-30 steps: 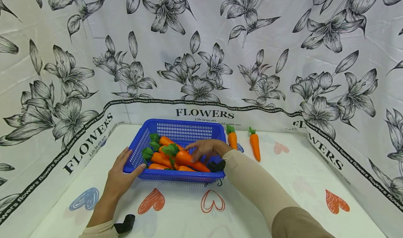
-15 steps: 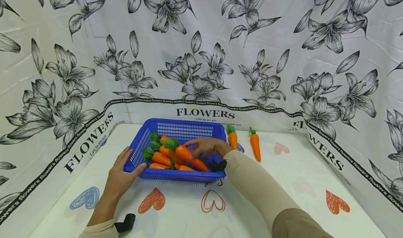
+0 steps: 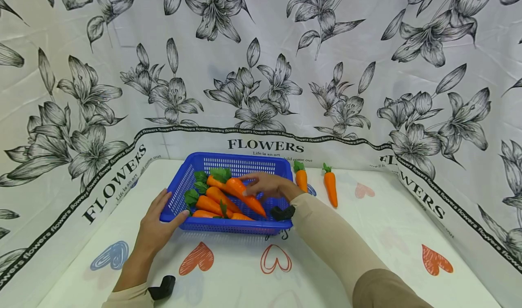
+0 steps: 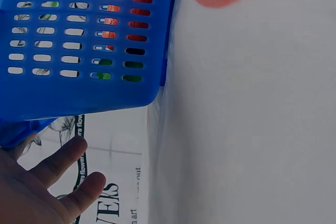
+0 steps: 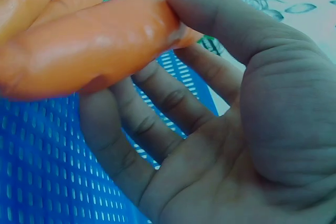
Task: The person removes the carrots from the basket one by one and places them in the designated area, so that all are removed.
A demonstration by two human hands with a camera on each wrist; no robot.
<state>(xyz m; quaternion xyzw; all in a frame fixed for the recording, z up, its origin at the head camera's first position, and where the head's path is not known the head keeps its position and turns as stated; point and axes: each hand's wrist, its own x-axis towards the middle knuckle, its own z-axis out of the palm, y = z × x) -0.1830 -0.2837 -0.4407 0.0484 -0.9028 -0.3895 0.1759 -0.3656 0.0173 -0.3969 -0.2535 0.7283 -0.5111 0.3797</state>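
My right hand [image 3: 267, 184] reaches into a blue plastic basket [image 3: 261, 226] and pinches a carrot [image 3: 246, 197] with a green leafy top. Seen from the right wrist, the thumb presses on the upper side of this carrot [image 5: 100, 43] and fingertips meet it from below. The carrot lies slantwise over several others, its tip toward the front right. At the basket's front left corner rests my left hand [image 3: 157, 228], thumb at the front rim and fingers along the left side. In the left wrist view, the left hand's fingers [image 4: 60, 161] are spread beside the perforated basket wall [image 4: 79, 90].
Several more carrots [image 3: 208, 204] lie in the basket's left half, leaves to the left. Outside it, right of the basket, one carrot [image 3: 301, 180] stands close to the wall and another carrot [image 3: 331, 188] lies farther right. A flower-print cloth [image 3: 261, 95] hangs behind the table [image 3: 326, 271].
The right hand has shifted the pinched carrot back and slightly left inside the basket, its leaves now near the basket's back wall. The left hand has stayed at the corner.
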